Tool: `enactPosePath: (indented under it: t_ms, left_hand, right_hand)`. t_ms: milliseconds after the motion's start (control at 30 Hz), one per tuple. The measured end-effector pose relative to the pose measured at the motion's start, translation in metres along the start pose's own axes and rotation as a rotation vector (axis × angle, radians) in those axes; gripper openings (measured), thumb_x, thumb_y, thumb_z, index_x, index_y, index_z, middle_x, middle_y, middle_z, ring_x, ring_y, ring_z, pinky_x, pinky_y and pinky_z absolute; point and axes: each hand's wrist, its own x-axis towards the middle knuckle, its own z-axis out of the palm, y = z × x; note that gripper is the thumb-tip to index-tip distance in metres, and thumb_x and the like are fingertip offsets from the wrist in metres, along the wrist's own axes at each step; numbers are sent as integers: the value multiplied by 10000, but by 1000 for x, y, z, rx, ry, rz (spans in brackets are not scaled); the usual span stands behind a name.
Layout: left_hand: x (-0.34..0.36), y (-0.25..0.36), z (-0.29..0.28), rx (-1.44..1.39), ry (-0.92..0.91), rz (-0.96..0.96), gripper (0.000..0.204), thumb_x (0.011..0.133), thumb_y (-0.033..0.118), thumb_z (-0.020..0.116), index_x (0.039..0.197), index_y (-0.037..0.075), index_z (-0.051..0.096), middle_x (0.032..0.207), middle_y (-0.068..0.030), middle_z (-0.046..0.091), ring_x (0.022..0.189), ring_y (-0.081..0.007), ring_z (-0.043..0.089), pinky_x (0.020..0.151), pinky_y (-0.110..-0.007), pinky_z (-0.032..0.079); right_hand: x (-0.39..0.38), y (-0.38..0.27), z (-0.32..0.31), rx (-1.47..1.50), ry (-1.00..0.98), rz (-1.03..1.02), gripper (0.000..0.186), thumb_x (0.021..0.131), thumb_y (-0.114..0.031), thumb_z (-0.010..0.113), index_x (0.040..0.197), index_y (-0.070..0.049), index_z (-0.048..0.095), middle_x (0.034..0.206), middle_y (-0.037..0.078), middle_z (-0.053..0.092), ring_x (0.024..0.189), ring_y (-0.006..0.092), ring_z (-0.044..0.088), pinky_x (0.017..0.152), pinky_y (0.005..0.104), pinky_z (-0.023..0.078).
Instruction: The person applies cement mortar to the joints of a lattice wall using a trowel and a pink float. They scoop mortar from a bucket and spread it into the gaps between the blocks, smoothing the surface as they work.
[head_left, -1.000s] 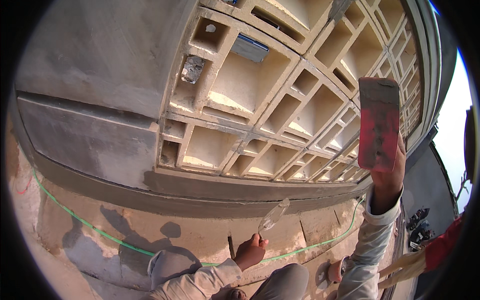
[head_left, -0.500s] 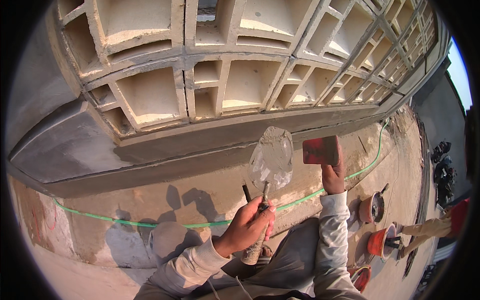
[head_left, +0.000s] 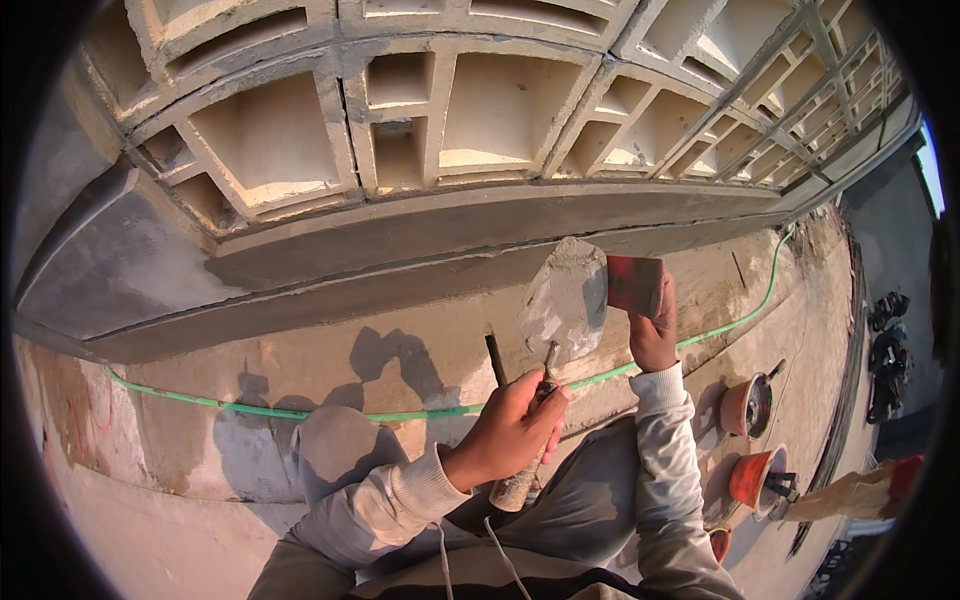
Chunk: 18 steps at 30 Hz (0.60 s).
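Note:
My left hand [head_left: 505,430] grips the handle of a metal trowel, whose blade [head_left: 560,300], smeared with pale mortar, points up and away from me. In my right hand [head_left: 652,330] is a red rectangular float [head_left: 630,285], its edge against or very near the right side of the trowel blade; contact is unclear. Both tools are over the pavement, below a plastered ledge [head_left: 420,250] at the foot of a wall of pale openwork concrete blocks [head_left: 500,110]. My bent knees show beneath my forearms.
A green hose [head_left: 725,330] crosses the pavement [head_left: 300,360]. Orange buckets [head_left: 748,480] [head_left: 733,405] with dark contents or tools stand to my right, beside a person's leg [head_left: 840,495]. Several motorbikes [head_left: 885,370] are parked farther right.
The view has tilted down. My right hand has lowered the float from high on the right to beside the trowel blade, while my left hand has brought the trowel up closer to it.

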Motion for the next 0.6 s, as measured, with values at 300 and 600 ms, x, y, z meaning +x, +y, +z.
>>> enactPosePath:
  t_ms: [300, 600]
  left_hand:
    - [-2, 1, -1, -74, 30, -14, 211, 1069, 224, 498, 1005, 23, 500, 759, -24, 550, 548, -100, 561, 504, -279, 500]
    - [-15, 6, -1, -158, 42, 5, 181, 1068, 184, 489, 999, 17, 487, 751, -29, 546, 528, -106, 560, 484, -291, 506]
  right_hand:
    - [7, 0, 31, -116, -11, -34, 390, 1027, 0, 487, 1414, -25, 443, 1373, 102, 537, 1288, 200, 505, 1116, 338, 365]
    - [9, 11, 41, -344, -39, -88, 466, 956, 143, 395, 1373, -44, 486, 1324, 102, 511, 1204, 212, 541, 989, 307, 458]
